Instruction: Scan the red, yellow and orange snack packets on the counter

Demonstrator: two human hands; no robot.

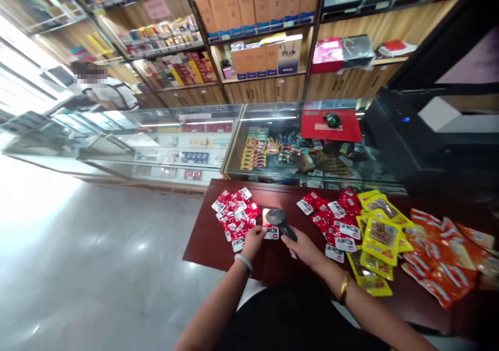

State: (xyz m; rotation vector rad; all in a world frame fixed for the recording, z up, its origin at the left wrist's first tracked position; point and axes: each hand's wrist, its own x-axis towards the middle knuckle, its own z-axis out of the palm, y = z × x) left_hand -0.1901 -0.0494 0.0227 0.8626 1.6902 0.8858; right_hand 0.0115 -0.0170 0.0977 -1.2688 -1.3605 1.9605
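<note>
Scanner [281, 222] is gripped in the right hand [303, 248], head aimed down at a red packet [270, 231] pinched by the left hand [252, 241] on the table [206, 236]. Red pile [235, 217] lies just left; more red packets [335, 221], yellow packs [380, 239], orange packs [444, 268] are spread right. Glass counter [187, 143] is seen behind. Nothing is blocked.

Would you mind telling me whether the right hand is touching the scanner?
Touching. The head view shows the right hand wrapped around the handle of the scanner, whose head is over a red packet held by the left hand.
</note>
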